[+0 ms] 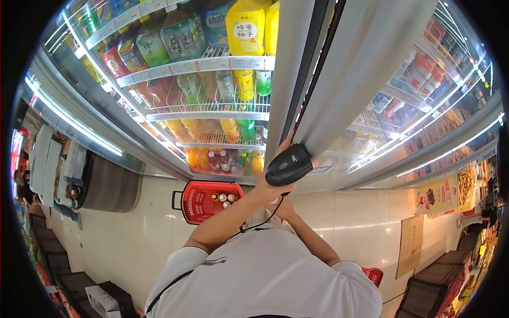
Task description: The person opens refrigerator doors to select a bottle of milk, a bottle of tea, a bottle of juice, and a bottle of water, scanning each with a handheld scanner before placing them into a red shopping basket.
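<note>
My left hand [274,190] reaches forward to the edge of a grey-framed refrigerator door [366,69]. A black rounded device [289,165] with a cable covers most of this hand. A bit of finger shows above the device, close against the door edge, but the grip is hidden. My right hand [286,209] is held low in front of my white shirt, partly behind the left forearm. A small pale thing shows beside it, too covered to name, and its fingers are hidden. Ahead is a lit drinks cooler with a yellow bottle [245,27] and green tea bottles [152,45].
A red shopping basket [193,204] with several bottles stands on the tiled floor at the left. Another red basket [374,275] is partly hidden at my right. Flattened cardboard [410,246] lies farther right. Dark display crates [432,275] line the right side.
</note>
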